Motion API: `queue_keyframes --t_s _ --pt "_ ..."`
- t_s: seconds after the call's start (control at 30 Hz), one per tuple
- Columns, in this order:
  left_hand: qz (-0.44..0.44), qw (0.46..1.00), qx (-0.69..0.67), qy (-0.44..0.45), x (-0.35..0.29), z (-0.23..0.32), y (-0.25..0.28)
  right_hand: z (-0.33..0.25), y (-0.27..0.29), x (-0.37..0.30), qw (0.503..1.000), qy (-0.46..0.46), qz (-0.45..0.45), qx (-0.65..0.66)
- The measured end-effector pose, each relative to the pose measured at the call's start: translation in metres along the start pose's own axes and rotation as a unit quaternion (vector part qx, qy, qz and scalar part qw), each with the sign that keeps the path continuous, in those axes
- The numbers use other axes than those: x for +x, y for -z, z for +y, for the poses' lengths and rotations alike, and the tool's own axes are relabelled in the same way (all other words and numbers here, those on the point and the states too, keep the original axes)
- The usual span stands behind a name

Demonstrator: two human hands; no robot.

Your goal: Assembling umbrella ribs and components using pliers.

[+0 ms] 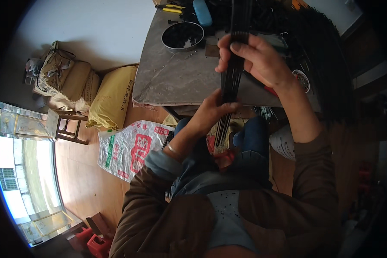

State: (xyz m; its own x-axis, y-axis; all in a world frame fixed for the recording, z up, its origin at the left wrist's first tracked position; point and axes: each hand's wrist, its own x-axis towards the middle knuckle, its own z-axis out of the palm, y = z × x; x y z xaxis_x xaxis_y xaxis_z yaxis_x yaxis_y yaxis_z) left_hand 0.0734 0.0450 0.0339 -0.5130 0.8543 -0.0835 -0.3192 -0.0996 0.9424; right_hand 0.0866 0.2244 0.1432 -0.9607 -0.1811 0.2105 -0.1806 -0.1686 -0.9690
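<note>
A bundle of long, thin black rods (230,81) stands nearly upright in front of me, held over the near edge of a grey stone-patterned table (172,81). My right hand (260,58) grips it higher up, thumb across the front and fingers wrapped behind. Lower down, my left hand (207,114) closes around the same bundle, its thumb pointing right. Loose lower ends of the rods fan out slightly above my lap. What kind of rods they are, I cannot make out.
On the table are a round metal bowl (183,50) of small black parts, yellow-handled pliers (173,9), a blue case (203,13) and a small dish (304,81). Many black rods (320,56) lie at right. Sacks (109,99), a stool (69,127) and a printed plastic bag (131,148) stand left.
</note>
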Motion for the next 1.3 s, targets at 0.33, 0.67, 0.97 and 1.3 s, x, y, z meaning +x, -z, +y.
queue_keyframes --t_s 0.33,0.67,0.97,1.3 --pt "-0.026 0.971 0.088 -0.222 0.002 0.125 -0.029 0.021 -0.027 -0.048 0.986 0.007 0.029 -0.161" --pt "-0.007 0.949 0.139 -0.284 0.022 0.106 -0.03 0.023 0.16 0.006 0.82 -0.099 0.223 -0.518" --pt "0.008 0.948 0.141 -0.284 0.019 0.107 -0.03 0.037 0.195 0.013 0.651 -0.084 0.226 -0.719" --pt "0.003 0.949 0.153 -0.275 0.015 0.11 -0.03 -0.033 0.101 -0.005 0.863 0.099 0.304 -0.393"
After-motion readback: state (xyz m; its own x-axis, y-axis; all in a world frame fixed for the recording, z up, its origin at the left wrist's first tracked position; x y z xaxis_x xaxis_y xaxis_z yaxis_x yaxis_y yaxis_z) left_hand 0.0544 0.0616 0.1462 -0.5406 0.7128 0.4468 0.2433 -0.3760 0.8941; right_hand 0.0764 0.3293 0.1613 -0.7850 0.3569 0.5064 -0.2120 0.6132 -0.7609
